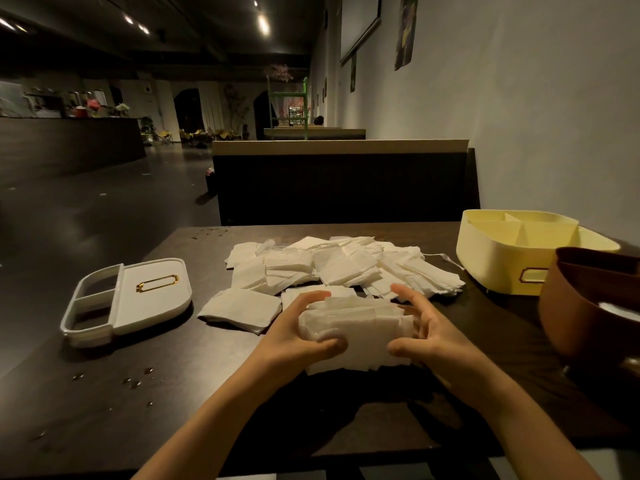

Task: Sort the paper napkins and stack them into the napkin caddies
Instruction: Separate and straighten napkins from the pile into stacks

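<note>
White napkin stack (356, 329), long axis nine-to-three, is gripped at its ends by left hand (296, 329) and right hand (440, 332); cream caddy (491, 263) lies at two o'clock, nearer the right.

A napkin stack (356, 327) sits gripped between left hand (298, 329) and right hand (427, 329). Behind it, loose white napkins (339, 266) sprawl between a low white caddy (152, 299) and a yellow caddy (491, 258), with a brown caddy (581, 306) beside that.

Dark bench (104, 410) before me, water drops (135, 382) on its near-left part, dark booth back (339, 185) beyond its far edge, white wall (536, 133) to its right, long counter (69, 143) far off beyond its left.
</note>
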